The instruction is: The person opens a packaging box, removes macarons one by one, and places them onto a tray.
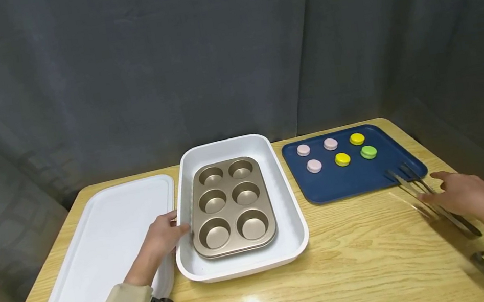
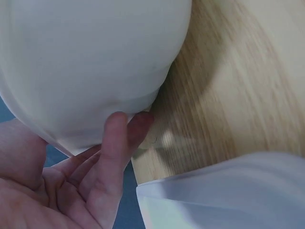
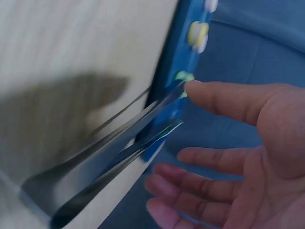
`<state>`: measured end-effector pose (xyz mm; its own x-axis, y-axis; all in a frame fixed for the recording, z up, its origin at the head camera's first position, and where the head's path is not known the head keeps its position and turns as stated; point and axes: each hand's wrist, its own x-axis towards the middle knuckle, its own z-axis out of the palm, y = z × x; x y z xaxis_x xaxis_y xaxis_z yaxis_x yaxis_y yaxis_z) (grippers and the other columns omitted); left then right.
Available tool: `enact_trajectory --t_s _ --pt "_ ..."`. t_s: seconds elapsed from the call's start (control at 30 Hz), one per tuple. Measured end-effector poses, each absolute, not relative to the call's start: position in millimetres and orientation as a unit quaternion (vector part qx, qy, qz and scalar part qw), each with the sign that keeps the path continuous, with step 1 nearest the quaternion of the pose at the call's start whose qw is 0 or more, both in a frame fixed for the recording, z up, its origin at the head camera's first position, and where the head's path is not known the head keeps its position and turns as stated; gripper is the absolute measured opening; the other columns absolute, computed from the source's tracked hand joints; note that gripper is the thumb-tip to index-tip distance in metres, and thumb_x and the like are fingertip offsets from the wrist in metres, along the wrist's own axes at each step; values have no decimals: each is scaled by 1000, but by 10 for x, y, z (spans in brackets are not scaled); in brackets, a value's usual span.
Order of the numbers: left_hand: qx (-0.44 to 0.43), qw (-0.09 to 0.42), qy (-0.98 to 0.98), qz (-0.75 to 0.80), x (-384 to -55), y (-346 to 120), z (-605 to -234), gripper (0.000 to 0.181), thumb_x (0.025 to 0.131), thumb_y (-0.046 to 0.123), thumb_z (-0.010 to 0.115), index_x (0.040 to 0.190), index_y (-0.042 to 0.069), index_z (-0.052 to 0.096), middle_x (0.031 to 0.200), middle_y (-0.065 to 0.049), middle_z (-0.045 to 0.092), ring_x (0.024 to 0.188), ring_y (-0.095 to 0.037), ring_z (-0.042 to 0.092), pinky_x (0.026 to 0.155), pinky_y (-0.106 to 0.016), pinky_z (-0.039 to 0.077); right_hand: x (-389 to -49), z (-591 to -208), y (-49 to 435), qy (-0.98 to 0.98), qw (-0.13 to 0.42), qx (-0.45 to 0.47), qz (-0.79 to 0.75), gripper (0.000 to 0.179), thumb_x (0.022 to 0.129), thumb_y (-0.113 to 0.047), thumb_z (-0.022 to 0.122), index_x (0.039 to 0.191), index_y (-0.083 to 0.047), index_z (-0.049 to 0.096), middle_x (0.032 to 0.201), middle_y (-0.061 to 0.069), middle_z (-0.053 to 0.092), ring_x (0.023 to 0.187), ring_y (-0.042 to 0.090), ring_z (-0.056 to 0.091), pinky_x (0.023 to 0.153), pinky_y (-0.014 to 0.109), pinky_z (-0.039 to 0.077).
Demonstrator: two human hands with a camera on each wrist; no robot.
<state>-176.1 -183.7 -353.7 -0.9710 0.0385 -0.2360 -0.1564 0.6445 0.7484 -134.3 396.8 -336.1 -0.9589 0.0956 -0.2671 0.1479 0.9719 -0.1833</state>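
Note:
My left hand (image 1: 163, 237) holds the left side wall of a deep white rectangular tub (image 1: 298, 230), its thumb over the rim and its fingers against the outside. Inside the tub lies a bronze muffin tin (image 1: 232, 215) with several bare round cups. Over at the right, my right hand (image 1: 471, 193) hovers around a pair of metal tongs (image 3: 71, 176), fingers spread and extended. The tongs' tips rest over the near right edge of a navy tray (image 1: 335, 184), while their dark bent end lies on the table. Whether the right fingers touch the tongs, I cannot tell.
Several macarons sit on the navy tray: pink ones, yellow ones (image 1: 342, 159) and a green one (image 1: 368, 152). A flat white lid-like tray (image 1: 115, 241) lies left of the tub. Dark grey curtains (image 1: 165, 69) enclose the wooden table (image 1: 350, 259) at the back and sides.

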Motion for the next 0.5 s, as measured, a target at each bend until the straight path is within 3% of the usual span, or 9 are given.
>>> enact_trajectory --t_s 0.27,0.37,0.5 --pt "-2 114 899 422 -1749 -1891 -3523 44 94 10 60 133 -10 56 110 -27 69 82 -26 71 65 -36 60 -1401 -3203 3648 991 60 31 -114 90 96 -55 61 143 17 37 131 44 49 98 59 56 58 49 48" --pt "8 116 896 429 -1752 -1906 -3522 44 94 9 61 133 -11 55 107 -26 70 80 -25 70 64 -35 58 -1435 -3158 3505 991 44 20 -123 88 96 -53 63 144 17 38 134 43 49 103 59 56 62 52 50" --pt "15 123 892 434 -1767 -1907 -3511 47 94 9 62 135 -11 53 110 -27 69 79 -24 70 62 -34 58 -1482 -3108 3330 991 19 9 -133 79 96 -44 67 143 15 42 135 43 48 120 62 46 83 70 46"
